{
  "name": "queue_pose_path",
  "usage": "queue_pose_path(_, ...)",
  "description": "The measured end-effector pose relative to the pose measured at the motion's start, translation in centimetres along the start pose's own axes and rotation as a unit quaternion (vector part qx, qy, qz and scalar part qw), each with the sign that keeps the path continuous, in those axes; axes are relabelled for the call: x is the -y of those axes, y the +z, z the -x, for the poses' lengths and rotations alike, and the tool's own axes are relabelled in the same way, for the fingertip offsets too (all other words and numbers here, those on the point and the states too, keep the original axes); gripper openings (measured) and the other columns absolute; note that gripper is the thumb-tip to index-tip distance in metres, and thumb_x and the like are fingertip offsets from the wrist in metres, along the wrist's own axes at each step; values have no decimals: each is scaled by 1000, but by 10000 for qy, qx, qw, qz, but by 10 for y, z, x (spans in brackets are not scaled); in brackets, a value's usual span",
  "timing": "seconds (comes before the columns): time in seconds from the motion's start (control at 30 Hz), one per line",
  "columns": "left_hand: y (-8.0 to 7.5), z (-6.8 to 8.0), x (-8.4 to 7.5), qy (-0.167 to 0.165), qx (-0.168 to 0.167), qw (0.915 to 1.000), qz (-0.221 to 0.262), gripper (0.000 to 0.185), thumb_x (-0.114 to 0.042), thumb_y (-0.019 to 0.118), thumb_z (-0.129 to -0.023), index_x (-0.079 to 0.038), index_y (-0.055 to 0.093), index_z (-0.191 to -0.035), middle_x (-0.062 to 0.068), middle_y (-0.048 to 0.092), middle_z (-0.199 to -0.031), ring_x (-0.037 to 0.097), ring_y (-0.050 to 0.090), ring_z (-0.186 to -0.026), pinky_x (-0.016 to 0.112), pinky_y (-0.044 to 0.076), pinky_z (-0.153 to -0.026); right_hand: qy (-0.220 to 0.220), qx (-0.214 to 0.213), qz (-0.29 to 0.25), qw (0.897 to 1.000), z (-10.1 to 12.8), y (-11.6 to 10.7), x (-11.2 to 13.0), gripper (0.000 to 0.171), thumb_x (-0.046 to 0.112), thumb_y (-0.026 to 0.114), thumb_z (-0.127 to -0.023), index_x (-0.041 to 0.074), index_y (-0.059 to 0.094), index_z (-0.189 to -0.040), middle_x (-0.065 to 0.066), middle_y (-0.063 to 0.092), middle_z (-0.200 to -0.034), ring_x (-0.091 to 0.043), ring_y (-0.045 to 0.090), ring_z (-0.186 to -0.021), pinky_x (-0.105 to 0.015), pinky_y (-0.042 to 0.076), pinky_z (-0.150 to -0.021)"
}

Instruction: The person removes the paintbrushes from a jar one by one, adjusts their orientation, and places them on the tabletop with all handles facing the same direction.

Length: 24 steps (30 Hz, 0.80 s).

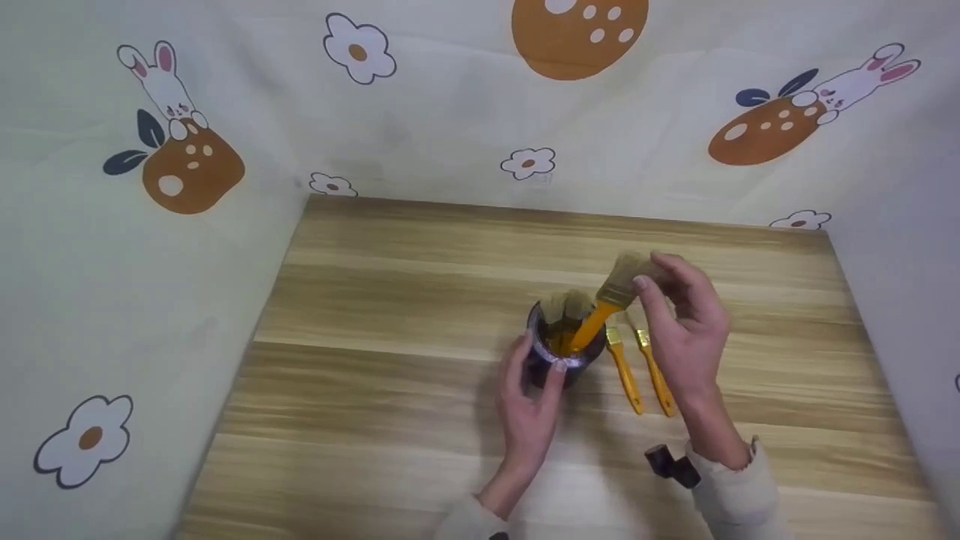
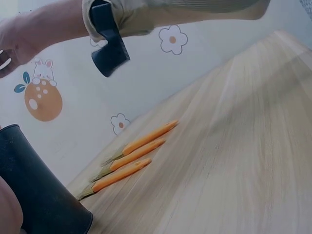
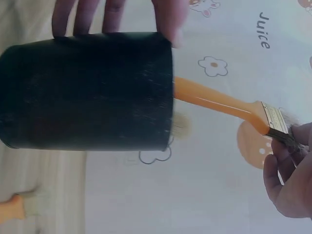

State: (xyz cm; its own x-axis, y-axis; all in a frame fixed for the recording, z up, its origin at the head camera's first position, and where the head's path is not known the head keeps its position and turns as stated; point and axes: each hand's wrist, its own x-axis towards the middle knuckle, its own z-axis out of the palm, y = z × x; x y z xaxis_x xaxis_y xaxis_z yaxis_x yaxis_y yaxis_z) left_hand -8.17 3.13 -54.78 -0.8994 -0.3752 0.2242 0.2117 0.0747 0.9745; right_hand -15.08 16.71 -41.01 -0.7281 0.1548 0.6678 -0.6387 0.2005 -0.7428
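Observation:
My left hand [image 1: 527,424] grips a dark cylindrical cup [image 3: 87,92] from its near side, thumb by the rim. With its thumb and fingertips, my right hand [image 1: 691,334] pinches a paintbrush [image 3: 214,100] by the bristle end. That brush's orange handle points down into the cup, bristles up and tilted to the right. Other pale bristles [image 1: 566,306] stick up from the cup; their handles are mostly hidden inside. Right of the cup, orange-handled paintbrushes [image 1: 625,371] lie on the table. The left wrist view shows three of these brushes [image 2: 139,154] side by side.
The wood-grain table [image 1: 375,300] meets a pale cloth backdrop [image 1: 442,120] printed with rabbits, fruit and flowers at the back and sides. A dark wrist-worn device [image 1: 673,466] sits by the right sleeve [image 1: 739,495], over the table's near right part.

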Motion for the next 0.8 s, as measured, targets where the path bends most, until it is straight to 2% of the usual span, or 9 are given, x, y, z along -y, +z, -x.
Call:
queue_pose_path(0.1,0,-5,-1,82,1,9999,95,53,-25,71,-88,-22,51,-138,-2,50,-142,20,48,-129,44,39,-110,-76,-256,-14,9996,-17,0,11,28,-18,63,-82,-13,62,-110,-10,68,-93,-16,63,-78,-22,56,-68)
queue_pose_path(0.27,0,-10,-2,190,-42,9997,123,53,-23,71,-88,-20,51,-138,0,49,-143,21,48,-130,43,39,-110,-273,-583,-84,9979,-37,-2,25,24,-16,60,-85,-14,63,-109,-17,69,-96,-19,63,-77,-22,57,-66)
queue_pose_path(0.37,1,-12,-3,217,-4,9997,107,54,-24,71,-88,-20,51,-138,0,50,-142,21,48,-130,41,39,-110,-193,-765,22,9969,-39,-8,27,23,-14,59,-87,-13,64,-109,-16,70,-97,-18,62,-76,-22,57,-66)
queue_pose_path(0.5,3,-10,-2,181,60,9998,73,54,-27,71,-88,-21,51,-138,-2,51,-141,19,49,-129,40,40,-109,90,-1066,148,9942,-31,-22,17,21,-9,59,-89,-12,65,-110,-12,70,-96,-17,60,-78,-22,58,-68)
queue_pose_path(0.6,3,-7,-1,41,65,10000,41,54,-28,71,-88,-23,51,-138,-3,51,-141,18,48,-129,41,40,-109,235,-1168,507,9916,-23,-37,0,21,-7,60,-90,-10,66,-110,-12,70,-96,-17,59,-79,-20,56,-67)
queue_pose_path(0.67,2,-4,0,-63,78,9999,39,54,-28,71,-88,-23,51,-138,-3,50,-141,18,48,-129,41,40,-109,296,-1149,966,9882,-17,-49,-14,21,-5,60,-90,-6,68,-110,-12,71,-98,-14,59,-79,-17,54,-66)
queue_pose_path(0.8,0,0,-1,-276,66,9996,-13,54,-23,71,-88,-23,50,-138,-4,50,-141,18,48,-130,41,40,-110,296,-914,2221,9703,-4,-74,-45,21,1,62,-92,3,72,-110,-10,72,-103,-3,61,-86,-9,48,-64)
